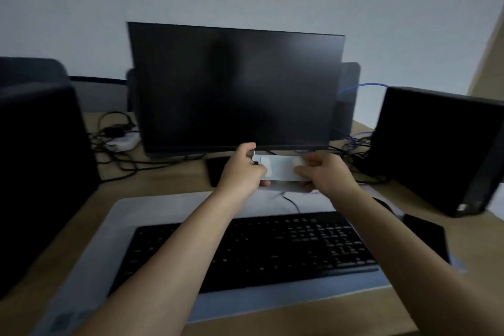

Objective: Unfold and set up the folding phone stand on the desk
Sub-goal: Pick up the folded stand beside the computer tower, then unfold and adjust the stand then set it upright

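The folding phone stand point(281, 168) is a flat silver-white plate with a pale pad near its left end. I hold it in the air just below the monitor's lower edge, above the back of the desk. My left hand point(241, 168) grips its left end, thumb on top near the hinge. My right hand point(324, 172) pinches its right end. The plates look folded flat against each other; the underside is hidden by my fingers.
A dark monitor point(234, 90) stands right behind the stand. A black keyboard point(253, 248) lies on a grey desk mat point(109, 240). Black computer cases stand at left point(38, 172) and right point(436, 150). A dark phone point(425, 234) lies right of the keyboard. Cables point(117, 139) trail at back left.
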Available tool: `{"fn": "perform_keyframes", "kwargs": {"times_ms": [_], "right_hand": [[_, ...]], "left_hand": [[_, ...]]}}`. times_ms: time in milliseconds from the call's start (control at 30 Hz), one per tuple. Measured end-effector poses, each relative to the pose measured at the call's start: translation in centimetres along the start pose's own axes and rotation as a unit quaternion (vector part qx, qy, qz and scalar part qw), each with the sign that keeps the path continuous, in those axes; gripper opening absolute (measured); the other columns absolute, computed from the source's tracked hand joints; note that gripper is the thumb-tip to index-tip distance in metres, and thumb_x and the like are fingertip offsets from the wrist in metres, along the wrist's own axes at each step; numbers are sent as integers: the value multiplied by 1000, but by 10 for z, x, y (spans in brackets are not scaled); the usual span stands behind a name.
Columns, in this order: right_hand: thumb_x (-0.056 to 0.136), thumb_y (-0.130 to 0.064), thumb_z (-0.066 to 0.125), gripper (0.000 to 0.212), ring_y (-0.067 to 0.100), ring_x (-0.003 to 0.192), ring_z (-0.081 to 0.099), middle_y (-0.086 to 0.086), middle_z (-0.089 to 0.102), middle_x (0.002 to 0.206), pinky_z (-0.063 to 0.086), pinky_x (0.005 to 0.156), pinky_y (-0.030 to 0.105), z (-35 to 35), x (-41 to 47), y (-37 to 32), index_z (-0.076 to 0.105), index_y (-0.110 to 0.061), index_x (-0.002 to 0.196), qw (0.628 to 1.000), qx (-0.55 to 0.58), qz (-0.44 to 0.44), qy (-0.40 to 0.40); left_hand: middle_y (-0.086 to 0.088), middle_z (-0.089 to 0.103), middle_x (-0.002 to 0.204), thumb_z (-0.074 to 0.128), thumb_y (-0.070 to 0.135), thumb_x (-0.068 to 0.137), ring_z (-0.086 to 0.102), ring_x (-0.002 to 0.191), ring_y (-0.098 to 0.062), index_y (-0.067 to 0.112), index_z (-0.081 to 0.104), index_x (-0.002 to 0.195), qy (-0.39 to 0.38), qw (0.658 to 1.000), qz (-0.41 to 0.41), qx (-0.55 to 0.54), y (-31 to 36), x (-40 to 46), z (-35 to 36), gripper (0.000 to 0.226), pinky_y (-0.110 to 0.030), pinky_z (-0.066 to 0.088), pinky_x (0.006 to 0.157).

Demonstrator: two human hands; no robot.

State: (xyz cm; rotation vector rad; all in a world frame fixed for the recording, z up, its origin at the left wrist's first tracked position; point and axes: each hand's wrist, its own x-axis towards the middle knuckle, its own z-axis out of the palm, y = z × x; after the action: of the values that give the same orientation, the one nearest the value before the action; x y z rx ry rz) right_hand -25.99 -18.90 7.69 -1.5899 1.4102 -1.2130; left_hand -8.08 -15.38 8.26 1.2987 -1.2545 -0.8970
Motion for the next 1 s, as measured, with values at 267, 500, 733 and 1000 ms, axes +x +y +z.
{"fn": "perform_keyframes", "kwargs": {"times_ms": [267,500,733,1000], "right_hand": [[84,-7,70,47,19,58,63,7,62,90,52,50,27,170,17,-30,54,-1,128,991,26,23,-129],[85,-7,68,54,20,56,62,21,64,105,53,47,24,245,50,-23,49,0,135,981,3,50,-186],[85,-6,68,53,25,59,64,20,64,94,62,63,39,257,71,-12,47,0,133,972,-10,88,-220],[86,-10,68,46,29,78,70,16,60,108,60,54,27,248,80,-12,52,-2,129,962,-56,96,-248]], "left_hand": [[-15,50,132,57,0,87,66,56,-14,18,41,139,90,994,-54,26,-58,26,-151,58,-26,58,65],[0,53,93,58,-2,85,64,53,-11,19,44,137,135,985,-104,16,-102,59,-198,58,-18,53,54],[-3,54,97,59,-2,85,63,58,-15,17,43,138,136,982,-129,20,-123,79,-199,58,-23,54,60],[-2,56,96,62,-1,81,65,68,-15,19,43,137,116,982,-145,32,-129,91,-189,63,-28,57,67]]}}
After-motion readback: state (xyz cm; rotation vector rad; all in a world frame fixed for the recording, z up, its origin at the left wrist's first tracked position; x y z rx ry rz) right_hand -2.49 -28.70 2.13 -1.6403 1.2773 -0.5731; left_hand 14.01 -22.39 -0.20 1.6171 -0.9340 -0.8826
